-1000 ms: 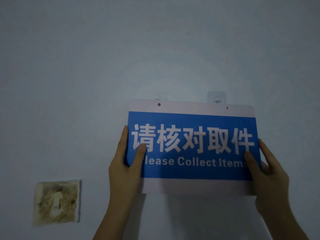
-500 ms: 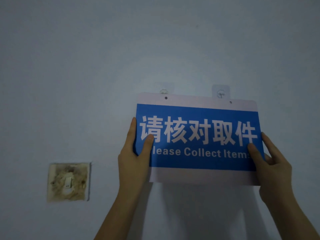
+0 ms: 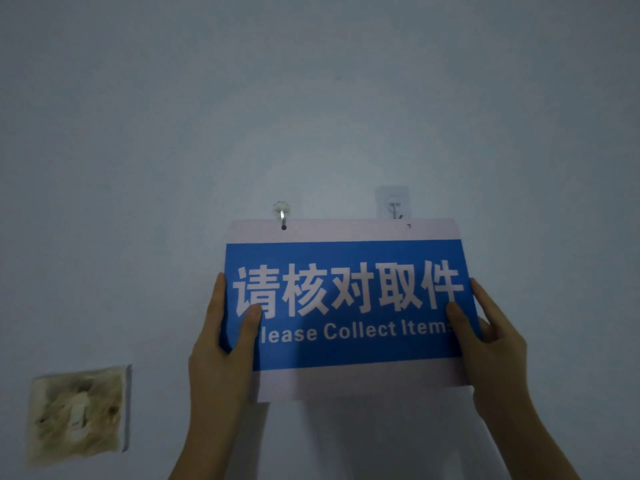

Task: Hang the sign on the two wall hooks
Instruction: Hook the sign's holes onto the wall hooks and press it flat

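A white sign [image 3: 346,230] with a blue panel reading "Please Collect Items" is held flat against the wall. My left hand [image 3: 221,355] grips its left edge, thumb on the front. My right hand [image 3: 491,344] grips its right edge the same way. The left hook [image 3: 282,210], clear with a metal prong, reaches down to the sign's left hole. The right hook [image 3: 393,206], on a clear square pad, sits just above the top edge, left of the sign's right hole [image 3: 409,226]. Whether either hook passes through a hole, I cannot tell.
A stained, yellowed wall switch plate [image 3: 79,414] is mounted low on the left. The wall is plain, pale and dimly lit.
The sign has dropped a little relative to the hooks, so both hooks show more fully above its top edge. The left hole now lines up under the left hook. Both hands keep their grip.
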Available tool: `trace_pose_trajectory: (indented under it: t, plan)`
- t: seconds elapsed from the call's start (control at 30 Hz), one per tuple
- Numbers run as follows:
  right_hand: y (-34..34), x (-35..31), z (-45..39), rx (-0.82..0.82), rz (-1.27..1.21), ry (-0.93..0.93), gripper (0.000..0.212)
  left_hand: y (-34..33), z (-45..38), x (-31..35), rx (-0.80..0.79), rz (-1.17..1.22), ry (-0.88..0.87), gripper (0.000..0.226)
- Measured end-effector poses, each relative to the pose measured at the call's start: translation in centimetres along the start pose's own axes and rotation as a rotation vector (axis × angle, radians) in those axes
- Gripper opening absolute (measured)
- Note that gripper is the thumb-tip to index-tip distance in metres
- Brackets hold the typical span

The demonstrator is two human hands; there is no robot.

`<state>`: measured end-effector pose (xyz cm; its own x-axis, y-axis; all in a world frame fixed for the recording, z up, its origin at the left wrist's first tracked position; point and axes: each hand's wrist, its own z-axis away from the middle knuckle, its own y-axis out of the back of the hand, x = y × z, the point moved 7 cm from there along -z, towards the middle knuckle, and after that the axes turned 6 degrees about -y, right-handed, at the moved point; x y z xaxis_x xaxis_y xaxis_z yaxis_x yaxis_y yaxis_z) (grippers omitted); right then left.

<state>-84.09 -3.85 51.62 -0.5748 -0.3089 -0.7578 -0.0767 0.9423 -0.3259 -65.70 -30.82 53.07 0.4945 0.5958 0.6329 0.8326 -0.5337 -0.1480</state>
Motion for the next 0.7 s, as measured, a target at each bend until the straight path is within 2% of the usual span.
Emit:
trace_pose_trajectory:
  t: [0.17, 0.43, 0.53, 0.7]
  plan:
    - [0.2, -0.6, -1.8, -0.037, 0.031, 0.030, 0.050, -0.8, 0.3, -0.3, 0.036, 0.001, 0.034, 0.058]
    - [-0.5, -1.3, -3.6, -0.109, 0.057, 0.083, 0.046, -1.6, 0.7, -0.8, 0.099, -0.044, 0.014, 0.064]
    - [-0.9, -1.3, -3.9, -0.130, 0.051, 0.086, 0.046, -1.8, 0.4, -1.3, 0.072, -0.036, 0.040, 0.069]
    - [-0.9, -1.6, -4.5, -0.134, 0.043, 0.088, 0.048, -1.9, 0.7, -0.9, 0.128, -0.029, 0.020, 0.067]
